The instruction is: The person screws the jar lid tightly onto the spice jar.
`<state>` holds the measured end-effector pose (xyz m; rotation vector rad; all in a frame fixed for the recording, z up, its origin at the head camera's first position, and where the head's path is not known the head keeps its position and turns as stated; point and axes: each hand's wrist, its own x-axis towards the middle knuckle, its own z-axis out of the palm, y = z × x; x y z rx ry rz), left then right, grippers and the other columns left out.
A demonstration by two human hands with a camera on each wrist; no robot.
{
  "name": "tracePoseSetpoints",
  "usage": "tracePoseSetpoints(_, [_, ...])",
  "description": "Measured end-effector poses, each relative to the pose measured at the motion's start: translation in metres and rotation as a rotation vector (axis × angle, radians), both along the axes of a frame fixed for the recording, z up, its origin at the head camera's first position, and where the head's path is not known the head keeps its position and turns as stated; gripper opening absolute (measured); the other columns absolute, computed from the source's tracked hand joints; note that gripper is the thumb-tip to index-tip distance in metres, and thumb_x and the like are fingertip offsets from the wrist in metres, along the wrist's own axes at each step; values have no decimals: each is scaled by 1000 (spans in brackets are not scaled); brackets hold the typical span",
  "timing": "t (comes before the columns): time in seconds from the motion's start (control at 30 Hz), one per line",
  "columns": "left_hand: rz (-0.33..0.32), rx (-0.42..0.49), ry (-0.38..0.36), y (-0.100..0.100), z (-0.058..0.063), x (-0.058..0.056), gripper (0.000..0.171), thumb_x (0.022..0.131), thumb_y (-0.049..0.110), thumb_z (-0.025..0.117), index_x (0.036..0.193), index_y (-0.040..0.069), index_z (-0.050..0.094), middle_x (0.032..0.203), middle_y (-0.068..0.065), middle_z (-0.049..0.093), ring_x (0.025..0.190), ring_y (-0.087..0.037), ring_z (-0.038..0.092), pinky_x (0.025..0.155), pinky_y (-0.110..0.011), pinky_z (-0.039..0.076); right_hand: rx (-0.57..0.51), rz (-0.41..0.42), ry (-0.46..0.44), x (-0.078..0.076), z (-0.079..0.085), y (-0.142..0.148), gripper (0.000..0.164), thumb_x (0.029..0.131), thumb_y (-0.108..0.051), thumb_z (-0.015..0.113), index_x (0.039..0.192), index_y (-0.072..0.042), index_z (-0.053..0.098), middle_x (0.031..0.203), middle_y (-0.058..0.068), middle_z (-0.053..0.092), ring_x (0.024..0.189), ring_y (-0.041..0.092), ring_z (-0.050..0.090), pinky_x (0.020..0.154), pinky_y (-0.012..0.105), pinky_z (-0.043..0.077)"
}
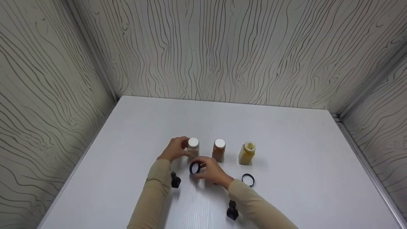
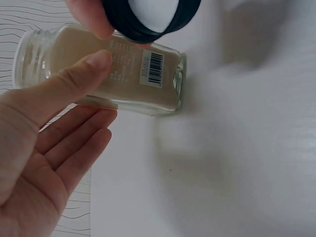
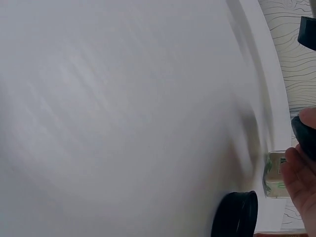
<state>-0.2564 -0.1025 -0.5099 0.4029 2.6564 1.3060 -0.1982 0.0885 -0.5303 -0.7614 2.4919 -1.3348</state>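
Head view: beige sleeves (image 1: 152, 197) nearest, wrinkled cloth. Thin-rimmed black lid (image 1: 248, 180) lies on smooth white table (image 1: 295, 152), right. And now right hand (image 1: 212, 171) pinches second black lid (image 2: 143, 33), round, pale inside, just in front of beige-powder jar (image 1: 193, 150). Left hand (image 1: 175, 149) grips that jar: square-sided clear glass, upright, white-topped, thumb along barcode face. Rightward, standing apart: rusty-brown jar (image 1: 218, 153), white-topped too; yellow jar (image 1: 246, 155), mouth smeared. Behind, pale wall (image 1: 210, 54), dark wavy grain.

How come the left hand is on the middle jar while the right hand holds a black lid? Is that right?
Not quite: the head view shows the left hand on the leftmost jar; the right hand does hold a black lid.
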Motion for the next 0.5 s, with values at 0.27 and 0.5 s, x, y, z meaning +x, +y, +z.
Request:
tracePoseSetpoints(0.27, [8, 7, -21, 0, -1, -1, 48, 71, 3, 81, 116, 2, 65, 109, -13, 71, 98, -23, 66, 91, -38, 56, -36, 7, 31, 0, -2, 1, 47, 77, -5, 76, 119, 6, 60, 115, 19, 67, 107, 34, 64, 90, 42, 58])
tracePoseSetpoints(0.5, [10, -9, -5, 1, 1, -1, 49, 69, 5, 83, 114, 1, 65, 104, -13, 71, 94, -23, 64, 86, -37, 55, -31, -3, 17, -1, 0, 1, 44, 77, -7, 77, 117, 3, 61, 114, 15, 68, 108, 31, 63, 91, 35, 58])
